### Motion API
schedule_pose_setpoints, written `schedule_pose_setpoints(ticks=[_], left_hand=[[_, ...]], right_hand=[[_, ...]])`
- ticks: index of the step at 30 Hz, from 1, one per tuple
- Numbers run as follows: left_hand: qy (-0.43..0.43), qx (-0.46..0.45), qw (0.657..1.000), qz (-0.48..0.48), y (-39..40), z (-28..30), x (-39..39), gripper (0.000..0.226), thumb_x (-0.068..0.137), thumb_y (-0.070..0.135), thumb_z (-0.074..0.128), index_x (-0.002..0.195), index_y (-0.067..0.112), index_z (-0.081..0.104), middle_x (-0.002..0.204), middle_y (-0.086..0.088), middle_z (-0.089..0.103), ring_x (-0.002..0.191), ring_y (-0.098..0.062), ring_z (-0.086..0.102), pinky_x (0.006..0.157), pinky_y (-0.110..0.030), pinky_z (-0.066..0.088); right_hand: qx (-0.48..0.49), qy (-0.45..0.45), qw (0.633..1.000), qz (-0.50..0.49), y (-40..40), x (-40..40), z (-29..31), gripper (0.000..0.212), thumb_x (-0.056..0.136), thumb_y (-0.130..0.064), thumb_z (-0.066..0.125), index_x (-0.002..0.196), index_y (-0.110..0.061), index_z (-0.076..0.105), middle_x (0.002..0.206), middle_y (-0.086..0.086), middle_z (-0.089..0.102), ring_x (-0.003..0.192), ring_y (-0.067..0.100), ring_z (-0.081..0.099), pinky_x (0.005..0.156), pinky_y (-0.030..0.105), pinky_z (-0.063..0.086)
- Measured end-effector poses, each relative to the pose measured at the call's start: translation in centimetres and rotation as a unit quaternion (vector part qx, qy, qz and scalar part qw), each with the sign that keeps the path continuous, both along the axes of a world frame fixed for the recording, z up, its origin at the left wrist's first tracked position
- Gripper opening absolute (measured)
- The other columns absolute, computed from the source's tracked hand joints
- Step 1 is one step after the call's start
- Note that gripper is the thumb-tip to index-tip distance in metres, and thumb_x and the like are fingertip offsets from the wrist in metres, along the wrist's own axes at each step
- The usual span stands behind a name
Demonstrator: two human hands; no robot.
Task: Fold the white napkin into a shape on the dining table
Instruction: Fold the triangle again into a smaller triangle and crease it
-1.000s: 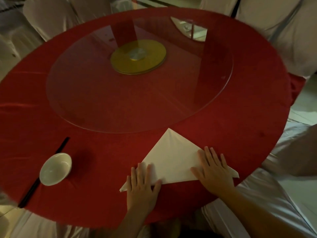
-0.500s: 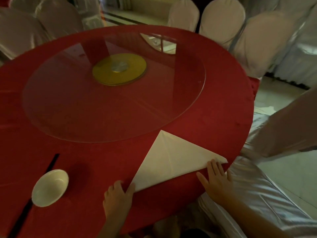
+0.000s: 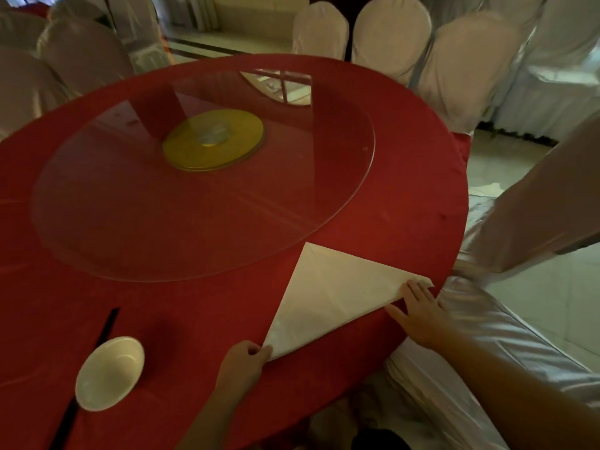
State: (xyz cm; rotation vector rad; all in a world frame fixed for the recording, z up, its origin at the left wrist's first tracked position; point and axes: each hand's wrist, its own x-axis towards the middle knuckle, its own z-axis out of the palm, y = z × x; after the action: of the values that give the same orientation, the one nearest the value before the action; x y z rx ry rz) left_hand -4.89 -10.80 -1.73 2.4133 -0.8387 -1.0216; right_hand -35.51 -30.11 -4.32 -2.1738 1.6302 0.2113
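1. Folded into a flat triangle, white napkin [image 3: 337,293] on the red tablecloth [image 3: 194,313] at the near right edge of the round table, apex touching the rim of the glass turntable [image 3: 130,203]
2. Pinching the napkin's lower left corner, left hand [image 3: 242,363], fingers curled around the tip
3. Lying flat and spread on the napkin's right corner near the table edge, right hand [image 3: 420,315], nothing gripped, thumb stretched along the folded edge
4. Well left of the napkin, small white bowl [image 3: 109,373] resting across black chopsticks [image 3: 105,328]
5. Under the glass at centre, yellow turntable base [image 3: 212,139]
6. Ringing the table, chairs in white covers [image 3: 461,66]
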Motion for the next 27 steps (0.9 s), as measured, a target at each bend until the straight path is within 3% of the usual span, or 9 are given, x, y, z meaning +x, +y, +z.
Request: schedule_pose_setpoints(ticks=[4,9,11,13,15,18,21,24,27], left_hand=[[-0.012,-0.071,0.997,0.040,0.4,1.0,-0.5,0.014,0.084,0.031,0.069,0.084,0.019,0.061,0.078,-0.002,0.068,0.071,-0.020,0.064,0.069,-0.039,0.052],[-0.072,-0.181,0.980,0.034,-0.7,4.1,-2.7,0.010,0.086,0.028,0.066,0.085,0.031,0.056,0.073,0.012,0.064,0.066,-0.003,0.059,0.058,-0.032,0.049],[-0.072,-0.208,0.975,0.012,-2.2,5.5,-4.1,0.008,0.088,0.027,0.063,0.086,0.031,0.057,0.072,0.011,0.063,0.061,-0.004,0.060,0.054,-0.032,0.051],[-0.063,-0.229,0.971,-0.017,-3.9,6.6,-5.7,0.007,0.089,0.026,0.062,0.087,0.031,0.057,0.071,0.010,0.063,0.058,-0.006,0.060,0.050,-0.030,0.052],[-0.071,-0.248,0.965,-0.054,-5.9,7.4,-7.1,0.006,0.090,0.024,0.061,0.092,0.028,0.057,0.072,0.012,0.062,0.058,-0.002,0.060,0.045,-0.019,0.047],[-0.103,-0.271,0.950,-0.113,-9.0,8.0,-9.3,0.013,0.090,0.026,0.061,0.102,0.024,0.059,0.071,0.015,0.058,0.060,0.002,0.057,0.050,-0.013,0.043],[-0.132,-0.277,0.931,-0.197,-11.8,8.0,-11.7,0.023,0.091,0.030,0.058,0.114,0.023,0.056,0.074,0.012,0.059,0.056,0.002,0.051,0.046,-0.011,0.037],[-0.148,-0.285,0.915,-0.243,-14.4,7.5,-13.9,0.028,0.092,0.030,0.055,0.119,0.020,0.055,0.097,0.005,0.067,0.067,0.002,0.054,0.051,-0.008,0.036],[-0.163,-0.288,0.899,-0.287,-16.6,6.5,-15.6,0.030,0.091,0.027,0.056,0.119,0.016,0.057,0.102,-0.001,0.069,0.078,-0.008,0.062,0.063,-0.011,0.040]], right_hand=[[-0.001,-0.005,1.000,-0.001,0.0,-0.2,-0.3,0.076,0.093,-0.060,0.033,0.150,-0.014,0.013,0.161,0.007,0.007,0.148,0.024,0.002,0.116,0.053,0.017],[-0.075,0.015,0.997,0.006,1.0,0.9,0.4,0.075,0.091,-0.062,0.035,0.149,-0.018,0.018,0.160,0.010,0.014,0.146,0.028,0.010,0.116,0.050,0.015],[-0.098,-0.032,0.994,0.019,1.9,1.8,1.3,0.069,0.091,-0.056,0.042,0.147,-0.020,0.027,0.157,0.009,0.023,0.144,0.029,0.020,0.114,0.047,0.021],[-0.050,-0.126,0.990,0.026,2.8,3.1,2.4,0.063,0.090,-0.048,0.050,0.145,-0.022,0.032,0.155,0.006,0.029,0.138,0.025,0.032,0.110,0.042,0.030],[0.020,-0.222,0.975,0.022,3.7,4.3,3.9,0.057,0.090,-0.038,0.056,0.142,-0.025,0.038,0.147,0.001,0.041,0.125,0.015,0.047,0.102,0.033,0.041],[0.078,-0.368,0.926,-0.023,4.6,5.5,6.2,0.045,0.087,-0.016,0.059,0.130,-0.027,0.052,0.125,-0.002,0.061,0.097,0.002,0.062,0.088,0.025,0.052],[0.179,-0.516,0.830,-0.109,4.5,5.4,8.4,0.035,0.084,-0.015,0.052,0.113,-0.030,0.064,0.106,-0.004,0.070,0.093,0.008,0.067,0.084,0.032,0.056],[0.227,-0.582,0.761,-0.177,3.2,4.4,9.4,0.033,0.087,-0.009,0.047,0.106,-0.024,0.069,0.100,0.000,0.073,0.093,0.018,0.067,0.081,0.039,0.052],[0.305,-0.601,0.691,-0.261,1.2,2.6,9.2,0.029,0.087,-0.005,0.046,0.107,-0.012,0.066,0.102,0.014,0.071,0.093,0.025,0.066,0.079,0.040,0.045]])
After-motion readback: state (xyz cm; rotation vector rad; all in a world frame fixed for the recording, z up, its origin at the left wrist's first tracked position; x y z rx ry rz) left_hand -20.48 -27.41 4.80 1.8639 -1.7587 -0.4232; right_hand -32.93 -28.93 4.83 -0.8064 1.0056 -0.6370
